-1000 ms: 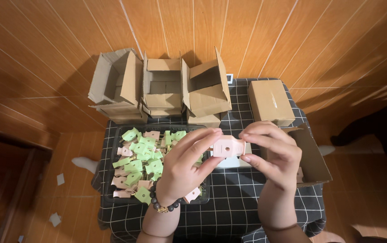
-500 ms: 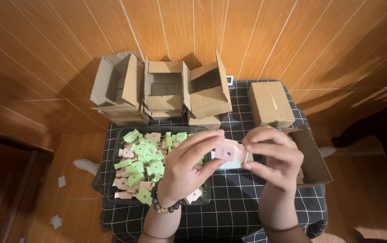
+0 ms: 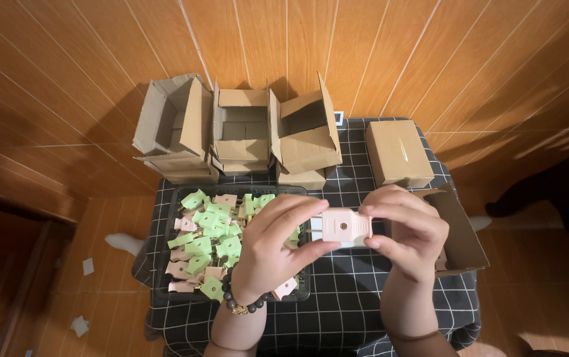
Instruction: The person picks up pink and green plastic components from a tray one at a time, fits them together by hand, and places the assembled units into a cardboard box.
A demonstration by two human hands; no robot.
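Both hands hold one pale pink plastic plug (image 3: 342, 227) above the checked cloth. My left hand (image 3: 272, 252), with a bead bracelet on its wrist, pinches the plug's left end between thumb and fingers. My right hand (image 3: 408, 231) wraps its right end from above and below. A small round hole shows on the plug's top face. Under my left hand lies a dark tray (image 3: 165, 218) filled with several green and pink plug parts (image 3: 208, 241).
Three open cardboard boxes (image 3: 241, 132) stand side by side at the table's far edge, and a closed box (image 3: 397, 153) lies to their right. Another open box (image 3: 459, 231) sits right of my right hand. A black-and-white checked cloth (image 3: 337, 311) covers the small table. Paper scraps (image 3: 81, 325) lie on the floor.
The plug has turned in my hands so its flat top faces up. My left fingers slid from over it to pinching its left end.
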